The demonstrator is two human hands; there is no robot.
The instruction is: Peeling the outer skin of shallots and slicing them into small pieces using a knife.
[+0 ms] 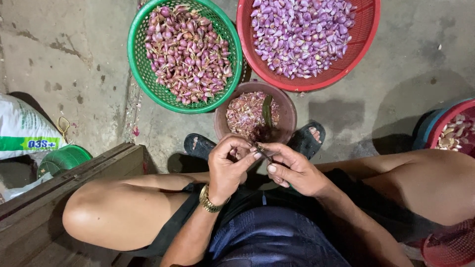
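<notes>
Hands meet above a brown bowl (284,106) of peelings: the left hand (228,168) pinches a small shallot (258,148), mostly hidden by fingers, while the right hand (293,170) grips a thin blade (265,155). Green basket (136,64) and red basket (368,37) hold shallots.

Dim overhead light, sharp, soft shadows

Package: one white sack (22,126), soft and bulging, lying on its side.
Place: at the far left edge of the view, on the concrete floor (74,54), partly cut off by the frame.
Colours: white body with a green band and dark printed marks.
Neighbours: just beside a green lid (63,159) and a wooden plank (69,185).
Signs, screens: none in view.
</notes>
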